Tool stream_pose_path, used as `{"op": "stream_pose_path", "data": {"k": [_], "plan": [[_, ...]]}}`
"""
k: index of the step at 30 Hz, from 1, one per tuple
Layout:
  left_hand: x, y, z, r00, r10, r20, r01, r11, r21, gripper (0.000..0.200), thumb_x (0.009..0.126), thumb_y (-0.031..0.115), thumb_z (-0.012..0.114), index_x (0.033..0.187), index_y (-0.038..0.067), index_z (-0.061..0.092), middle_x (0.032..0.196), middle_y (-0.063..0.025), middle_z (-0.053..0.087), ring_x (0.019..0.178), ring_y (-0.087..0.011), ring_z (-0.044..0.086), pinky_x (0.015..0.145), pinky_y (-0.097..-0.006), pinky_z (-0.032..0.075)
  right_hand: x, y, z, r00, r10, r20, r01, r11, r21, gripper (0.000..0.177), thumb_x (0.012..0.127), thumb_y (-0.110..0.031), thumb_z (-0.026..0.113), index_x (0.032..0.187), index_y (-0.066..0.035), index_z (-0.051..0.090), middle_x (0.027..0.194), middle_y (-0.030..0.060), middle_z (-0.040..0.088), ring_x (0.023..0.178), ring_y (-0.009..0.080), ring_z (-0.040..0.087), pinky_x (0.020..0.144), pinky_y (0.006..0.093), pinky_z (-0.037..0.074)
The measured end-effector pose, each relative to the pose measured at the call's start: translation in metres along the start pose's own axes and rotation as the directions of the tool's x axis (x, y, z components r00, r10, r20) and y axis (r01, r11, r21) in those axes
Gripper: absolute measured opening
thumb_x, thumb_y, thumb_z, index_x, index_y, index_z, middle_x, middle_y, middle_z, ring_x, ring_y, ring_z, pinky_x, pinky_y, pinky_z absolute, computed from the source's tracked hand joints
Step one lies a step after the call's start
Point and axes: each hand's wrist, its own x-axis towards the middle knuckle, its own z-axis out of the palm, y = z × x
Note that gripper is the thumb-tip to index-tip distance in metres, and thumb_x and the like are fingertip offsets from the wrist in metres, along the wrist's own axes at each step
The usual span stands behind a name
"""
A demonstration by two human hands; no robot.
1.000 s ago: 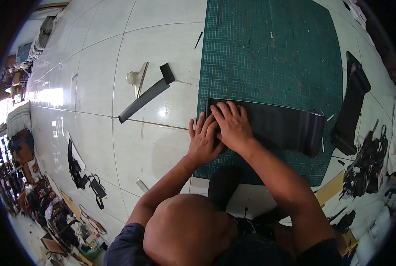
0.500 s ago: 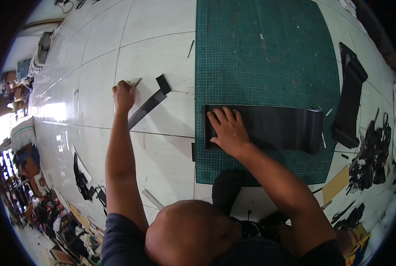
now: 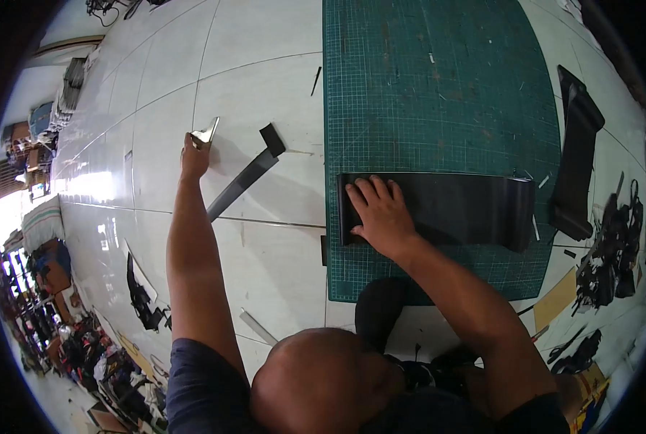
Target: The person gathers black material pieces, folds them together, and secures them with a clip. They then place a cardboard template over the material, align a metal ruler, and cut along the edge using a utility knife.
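Observation:
My left hand (image 3: 195, 158) is stretched out over the white tiled floor at the left, its fingers closed on a shiny flat metal piece (image 3: 208, 133). What kind of tool it is I cannot make out. Just right of that hand lies a narrow dark strip (image 3: 245, 184) with a black end piece (image 3: 272, 139). My right hand (image 3: 384, 215) rests flat, fingers spread, on the left end of a wide black sheet (image 3: 460, 210). The sheet lies across a green cutting mat (image 3: 438, 108), and its right end is rolled up.
Another black rolled piece (image 3: 577, 155) lies right of the mat, with a heap of black scraps (image 3: 612, 249) nearer me. A light flat bar (image 3: 258, 327) lies on the floor by my head. Piled clutter (image 3: 106, 362) fills the lower left.
The metal piece at my left hand has tilted up and shows more of its bright surface. My right hand stays on the black sheet; the whole view has shifted slightly.

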Motion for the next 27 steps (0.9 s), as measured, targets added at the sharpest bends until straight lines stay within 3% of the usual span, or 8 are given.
{"op": "stream_pose_path", "data": {"k": [4, 5, 9, 12, 15, 16, 20, 27], "plan": [[0.001, -0.011, 0.005, 0.997, 0.055, -0.062, -0.049, 0.995, 0.089, 0.058, 0.087, 0.028, 0.075, 0.127, -0.006, 0.051, 0.119, -0.0263, 0.062, 0.111, -0.0403, 0.06, 0.1, -0.0474, 0.048, 0.001, 0.001, -0.003, 0.999, 0.004, 0.051, -0.004, 1.0, -0.001, 0.086, 0.08, -0.043, 0.08, 0.149, -0.009, 0.044, 0.148, 0.0108, 0.043, 0.14, 0.0318, 0.037, 0.118, 0.0531, 0.029], [0.0, -0.017, 0.01, 0.987, 0.087, -0.133, -0.067, 0.987, 0.149, 0.053, 0.086, 0.027, 0.075, 0.12, -0.008, 0.053, 0.107, -0.0213, 0.066, 0.091, -0.0331, 0.065, 0.085, -0.0432, 0.054, 0.001, 0.001, -0.002, 0.999, 0.004, 0.047, -0.004, 1.0, -0.005, 0.086, 0.08, -0.043, 0.08, 0.15, -0.009, 0.043, 0.148, 0.0109, 0.043, 0.14, 0.0319, 0.037, 0.118, 0.0532, 0.029], [-0.026, 0.031, -0.034, 0.955, -0.112, 0.276, 0.162, 0.973, -0.167, 0.042, 0.085, 0.022, 0.071, 0.115, -0.004, 0.056, 0.089, -0.0102, 0.064, 0.068, -0.0154, 0.059, 0.06, -0.0329, 0.052, 0.0, 0.001, 0.0, 0.999, -0.001, 0.033, 0.001, 1.0, -0.004, 0.086, 0.079, -0.044, 0.08, 0.15, -0.009, 0.044, 0.148, 0.0111, 0.043, 0.141, 0.0321, 0.037, 0.117, 0.0538, 0.03], [-0.028, 0.05, -0.047, 0.934, -0.02, 0.358, 0.088, 0.98, -0.176, 0.043, 0.088, 0.025, 0.07, 0.116, -0.004, 0.055, 0.096, -0.0118, 0.064, 0.077, -0.0159, 0.062, 0.066, -0.0324, 0.054, 0.0, 0.0, 0.0, 1.0, -0.002, 0.023, 0.002, 1.0, -0.021, 0.086, 0.079, -0.044, 0.081, 0.149, -0.009, 0.044, 0.147, 0.0113, 0.044, 0.14, 0.0325, 0.037, 0.116, 0.0545, 0.031], [-0.07, 0.098, -0.045, 0.957, 0.211, 0.198, -0.066, 0.825, -0.561, 0.045, 0.092, 0.027, 0.068, 0.122, -0.005, 0.054, 0.105, -0.0145, 0.063, 0.089, -0.0175, 0.064, 0.076, -0.0314, 0.055, 0.0, 0.001, 0.0, 1.0, -0.006, 0.021, 0.006, 1.0, -0.011, 0.087, 0.078, -0.043, 0.082, 0.148, -0.009, 0.045, 0.146, 0.0114, 0.044, 0.14, 0.0328, 0.038, 0.116, 0.0549, 0.032], [-0.091, 0.126, -0.055, 0.926, 0.218, 0.308, 0.052, 0.734, -0.677, 0.056, 0.094, 0.024, 0.068, 0.137, -0.005, 0.047, 0.116, -0.0154, 0.061, 0.105, -0.0199, 0.061, 0.089, -0.0294, 0.052, 0.001, 0.001, 0.001, 1.0, -0.011, 0.009, 0.011, 1.0, -0.01, 0.087, 0.077, -0.043, 0.082, 0.148, -0.009, 0.045, 0.146, 0.0114, 0.044, 0.14, 0.0329, 0.038, 0.116, 0.0549, 0.032], [-0.121, 0.174, -0.041, 0.769, 0.236, 0.595, 0.313, 0.673, -0.671, 0.048, 0.094, 0.022, 0.069, 0.132, -0.003, 0.055, 0.119, -0.0107, 0.064, 0.108, -0.017, 0.061, 0.097, -0.0304, 0.05, -0.001, 0.002, 0.002, 1.0, -0.022, -0.022, 0.022, 1.0, 0.005, 0.088, 0.075, -0.042, 0.084, 0.147, -0.009, 0.046, 0.145, 0.0115, 0.045, 0.14, 0.0332, 0.038, 0.115, 0.0552, 0.033], [-0.135, 0.206, -0.007, 0.757, 0.338, 0.56, 0.263, 0.626, -0.734, 0.04, 0.098, 0.022, 0.067, 0.127, -0.005, 0.06, 0.113, -0.0111, 0.068, 0.101, -0.0157, 0.064, 0.095, -0.0301, 0.052, 0.0, 0.002, 0.002, 1.0, -0.018, -0.023, 0.018, 1.0, 0.016, 0.088, 0.074, -0.042, 0.084, 0.147, -0.009, 0.047, 0.145, 0.0121, 0.045, 0.139, 0.0335, 0.039, 0.115, 0.055, 0.032]]}}
